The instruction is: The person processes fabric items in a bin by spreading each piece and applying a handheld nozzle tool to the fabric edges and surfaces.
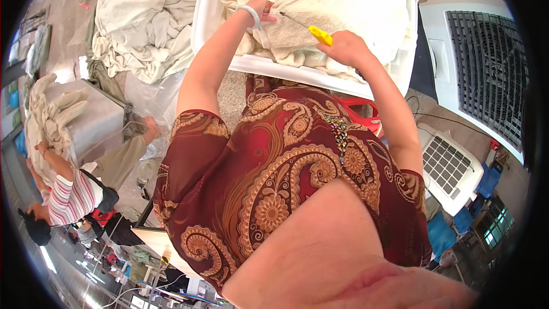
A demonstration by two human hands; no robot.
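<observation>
Cream knitted fabric [349, 20] lies spread in layers in the white tub [257, 64] in front of me. My right hand [350, 48] is closed round the yellow handle of a thin-shafted tool [321, 35]. Its slim metal shaft points left over the cloth, with a small dark tip, too fine to name exactly. Near that tip, my left hand [263, 9] rests at the fabric's left part, thumb and fingers apart, with a pale band round the wrist.
Left of the tub is a big heap of cream fabric [146, 17]. A white cooler-like unit with a dark grille [486, 63] stands on the right, another grilled unit [449, 163] below it. A person in a striped shirt [71, 194] handles cloth at far left. A red stool [360, 111] shows behind me.
</observation>
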